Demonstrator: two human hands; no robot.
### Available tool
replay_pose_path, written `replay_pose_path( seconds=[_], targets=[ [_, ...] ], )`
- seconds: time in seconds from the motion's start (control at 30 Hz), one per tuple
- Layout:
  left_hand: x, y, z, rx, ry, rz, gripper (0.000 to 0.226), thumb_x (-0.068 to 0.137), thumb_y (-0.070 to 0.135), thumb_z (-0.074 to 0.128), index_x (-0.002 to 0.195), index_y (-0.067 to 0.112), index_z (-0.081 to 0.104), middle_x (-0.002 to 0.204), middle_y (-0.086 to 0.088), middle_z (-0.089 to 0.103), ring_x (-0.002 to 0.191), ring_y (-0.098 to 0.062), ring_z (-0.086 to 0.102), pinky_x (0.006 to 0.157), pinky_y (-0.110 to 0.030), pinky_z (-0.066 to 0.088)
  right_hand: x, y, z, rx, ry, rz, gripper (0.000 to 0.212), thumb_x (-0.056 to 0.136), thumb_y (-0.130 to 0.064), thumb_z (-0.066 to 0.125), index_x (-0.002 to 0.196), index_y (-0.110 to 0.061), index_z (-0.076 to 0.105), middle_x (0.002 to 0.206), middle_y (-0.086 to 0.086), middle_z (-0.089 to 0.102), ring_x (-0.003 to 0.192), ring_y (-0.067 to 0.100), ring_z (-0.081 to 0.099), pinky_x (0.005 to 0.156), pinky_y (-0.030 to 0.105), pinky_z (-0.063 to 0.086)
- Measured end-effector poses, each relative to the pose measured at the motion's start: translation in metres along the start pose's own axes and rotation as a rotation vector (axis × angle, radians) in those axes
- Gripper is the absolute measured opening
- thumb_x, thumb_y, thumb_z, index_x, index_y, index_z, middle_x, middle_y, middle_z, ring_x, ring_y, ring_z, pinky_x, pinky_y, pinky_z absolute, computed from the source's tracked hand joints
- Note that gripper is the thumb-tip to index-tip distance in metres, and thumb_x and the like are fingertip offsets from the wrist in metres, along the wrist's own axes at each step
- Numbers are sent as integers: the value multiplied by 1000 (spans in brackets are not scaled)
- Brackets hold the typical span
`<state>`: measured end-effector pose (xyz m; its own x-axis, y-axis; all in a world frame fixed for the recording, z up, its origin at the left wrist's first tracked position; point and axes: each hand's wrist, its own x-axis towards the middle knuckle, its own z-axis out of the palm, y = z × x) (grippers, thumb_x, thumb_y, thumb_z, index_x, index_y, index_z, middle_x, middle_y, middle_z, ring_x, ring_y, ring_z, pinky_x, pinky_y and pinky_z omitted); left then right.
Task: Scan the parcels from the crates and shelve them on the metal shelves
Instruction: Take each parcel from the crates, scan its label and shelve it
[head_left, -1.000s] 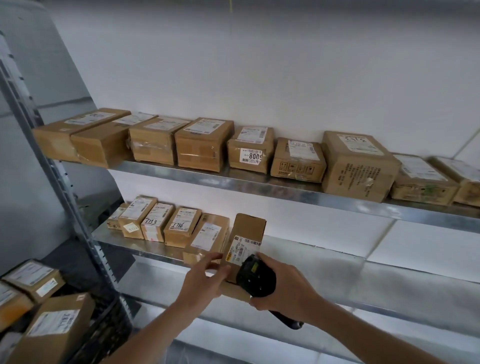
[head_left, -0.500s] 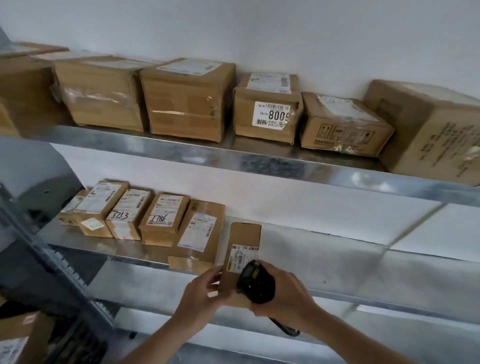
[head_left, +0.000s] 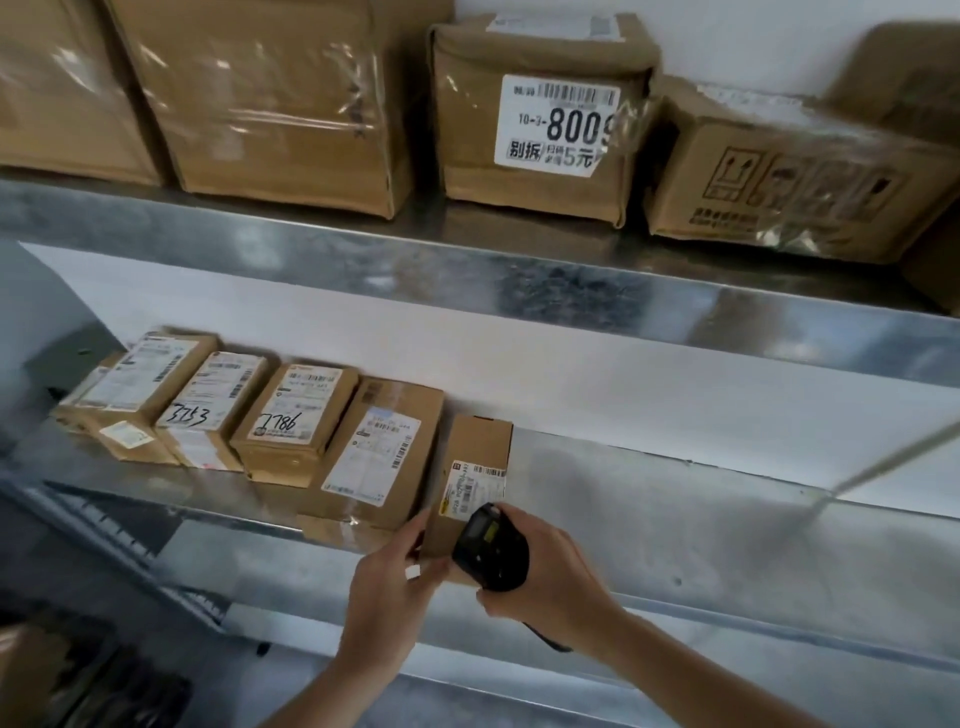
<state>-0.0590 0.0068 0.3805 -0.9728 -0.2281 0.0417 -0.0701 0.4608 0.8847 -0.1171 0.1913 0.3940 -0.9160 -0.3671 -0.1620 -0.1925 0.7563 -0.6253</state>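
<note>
Nearest the camera, the left hand (head_left: 387, 592) pinches the near end of a small cardboard parcel (head_left: 475, 486), thumb on its top face and fingers curled under its left edge. The right hand (head_left: 550, 574) is wrapped round a black handheld scanner (head_left: 491, 548), whose head hangs just over the parcel's white barcode label (head_left: 475, 486).

The parcel lies flat on the lower metal shelf (head_left: 675, 530), its near end overhanging the front edge, its far end pointing to the back wall. It looks light and stiff, a plain rigid carton; its short near end, gripped across top and bottom, seems the natural hold for sliding it inward. The label is glossy and may be slick under the thumb.

Just to its left, touching or nearly so, is a larger taped parcel (head_left: 374, 452), then three more labelled boxes running toward the shelf's left end.

Beyond and above, the upper shelf (head_left: 467, 270) carries bigger cartons, one box (head_left: 540, 124) bearing a white "8009" sticker.
</note>
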Motion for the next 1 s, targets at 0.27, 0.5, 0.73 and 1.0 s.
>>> replay_pose_path(
  seconds=[0.27,0.5,0.73,1.0],
  targets=[
    [9,2,10,124,132,-108,50,83,30,80,131,24,65,92,25,68,86,5,68,83,-21,56,17,3,-5,-21,-17,-33,84,60,-44,84,137,-40,50,117,-20,65,107,5,60,91,28,56],
    [6,3,10,182,122,-155,55,88,39,73,138,25,57,110,6,75,97,-8,71,90,-31,57,15,5,-12,-42,-27,-49,86,60,-43,83,139,-41,49,118,-18,67,106,7,61,88,26,56],
    [-8,18,-20,142,60,-137,50,90,54,64,136,36,56,114,16,72,100,1,68,96,-27,55,-9,-16,-50,-178,9,-88,89,66,-51,79,145,-46,38,107,-18,59,94,4,57,69,12,43],
    [-17,17,-125,144,170,-101,35,85,66,59,119,57,56,109,30,68,101,5,66,92,-25,57,-3,-133,-60,-209,-41,-219,70,60,-56,74,124,-42,48,99,-23,61,94,8,65,64,16,45]
  ],
)
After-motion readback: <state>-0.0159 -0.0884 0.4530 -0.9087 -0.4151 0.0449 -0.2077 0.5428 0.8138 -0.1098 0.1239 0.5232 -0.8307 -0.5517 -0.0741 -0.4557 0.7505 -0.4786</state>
